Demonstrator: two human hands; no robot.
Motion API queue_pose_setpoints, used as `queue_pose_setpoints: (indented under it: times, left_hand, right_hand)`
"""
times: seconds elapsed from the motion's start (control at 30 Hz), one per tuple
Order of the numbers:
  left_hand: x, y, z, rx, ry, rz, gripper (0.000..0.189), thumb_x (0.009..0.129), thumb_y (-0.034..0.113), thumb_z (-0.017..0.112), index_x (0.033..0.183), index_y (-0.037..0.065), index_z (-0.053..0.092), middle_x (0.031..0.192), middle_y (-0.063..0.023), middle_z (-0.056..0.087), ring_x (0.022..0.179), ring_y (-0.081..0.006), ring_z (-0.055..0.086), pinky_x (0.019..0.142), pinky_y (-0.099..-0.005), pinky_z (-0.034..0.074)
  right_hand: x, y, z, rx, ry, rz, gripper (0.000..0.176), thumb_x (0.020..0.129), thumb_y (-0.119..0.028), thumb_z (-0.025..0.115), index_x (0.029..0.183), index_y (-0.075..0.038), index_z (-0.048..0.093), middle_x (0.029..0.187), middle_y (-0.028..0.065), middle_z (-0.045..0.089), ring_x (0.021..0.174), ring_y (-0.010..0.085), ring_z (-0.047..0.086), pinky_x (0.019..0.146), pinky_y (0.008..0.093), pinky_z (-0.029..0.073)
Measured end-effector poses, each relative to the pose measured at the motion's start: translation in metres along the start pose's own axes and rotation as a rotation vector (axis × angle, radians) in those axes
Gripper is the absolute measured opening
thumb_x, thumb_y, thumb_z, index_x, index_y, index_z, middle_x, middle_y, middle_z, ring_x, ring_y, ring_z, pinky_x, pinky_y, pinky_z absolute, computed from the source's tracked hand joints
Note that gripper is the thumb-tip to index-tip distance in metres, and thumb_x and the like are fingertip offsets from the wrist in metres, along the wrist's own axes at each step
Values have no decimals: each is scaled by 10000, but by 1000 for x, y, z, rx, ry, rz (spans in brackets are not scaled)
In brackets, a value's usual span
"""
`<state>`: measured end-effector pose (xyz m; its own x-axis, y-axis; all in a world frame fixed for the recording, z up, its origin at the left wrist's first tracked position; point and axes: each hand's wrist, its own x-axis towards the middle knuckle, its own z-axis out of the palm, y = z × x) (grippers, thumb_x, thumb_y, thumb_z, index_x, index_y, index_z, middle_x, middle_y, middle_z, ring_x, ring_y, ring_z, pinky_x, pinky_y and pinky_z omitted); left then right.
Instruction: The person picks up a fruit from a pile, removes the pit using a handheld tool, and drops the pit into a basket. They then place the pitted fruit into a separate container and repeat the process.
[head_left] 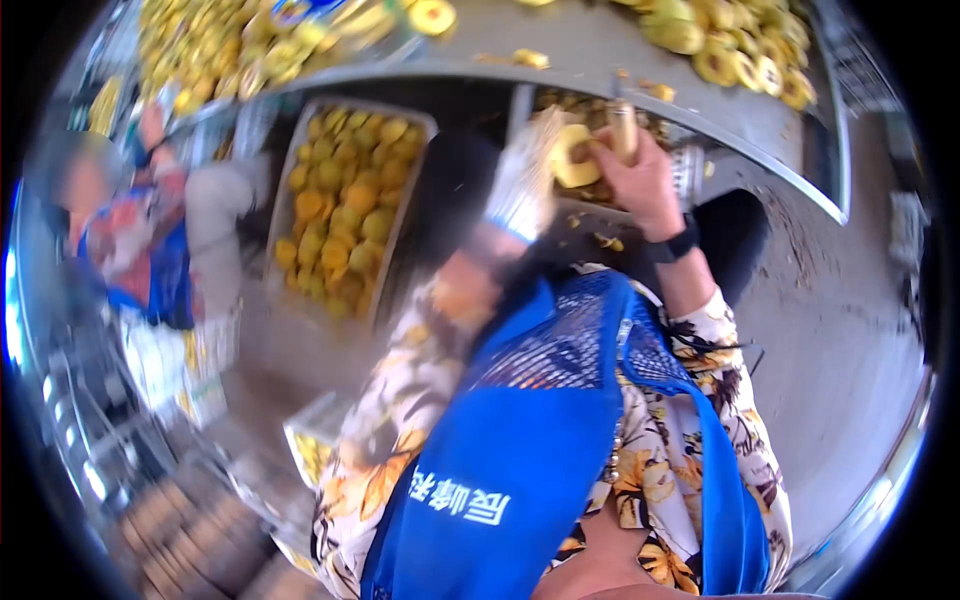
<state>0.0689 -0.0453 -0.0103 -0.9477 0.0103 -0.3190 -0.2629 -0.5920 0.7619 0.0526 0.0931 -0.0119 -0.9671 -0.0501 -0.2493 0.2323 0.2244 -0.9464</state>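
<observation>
My left hand, in a whitish glove, is closed around a yellow fruit piece with a dark hollow at its centre; motion blurs the glove. Bare and closed, my right hand grips a tool with a light handle, its fingertips against the fruit piece. Both hands are over a container of brownish scraps below the metal table edge. What the tool's working end looks like is unclear.
A crate of orange-yellow fruit stands to the left. Cut fruit lies heaped on the metal table. Another person sits at the far left. Near my left elbow is a small white box.
</observation>
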Motion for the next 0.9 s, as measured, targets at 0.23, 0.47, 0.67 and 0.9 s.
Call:
queue_pose_setpoints:
  times: [0.23,0.47,0.67,0.9]
  left_hand:
    - [1,-20,-30,-126,-54,-156,305,928,308,495,1024,41,604,857,-45,602,746,-121,565,640,-235,481]
    - [6,-24,-28,438,-125,281,364,903,308,537,1133,25,535,928,-45,575,743,-102,548,588,-227,473]
    - [4,-31,-29,577,-135,231,275,888,260,554,1021,20,559,770,-37,561,649,-128,538,516,-246,458]
    - [21,-28,-34,212,78,62,304,929,308,479,1013,23,546,872,-80,606,751,-180,600,652,-300,508]
  right_hand:
    - [-7,9,15,-120,-104,-32,213,787,-141,652,922,12,592,762,48,636,692,97,588,645,258,489]
    - [-8,21,12,32,-46,-23,159,819,-120,654,922,-19,587,670,-2,612,524,20,487,467,173,391]
    - [-8,25,8,-190,14,-164,123,813,-112,655,865,-12,606,651,-3,621,568,43,530,511,215,442]
    - [-23,17,12,-461,53,-202,309,747,-162,618,999,3,549,734,195,606,651,325,615,604,371,477]
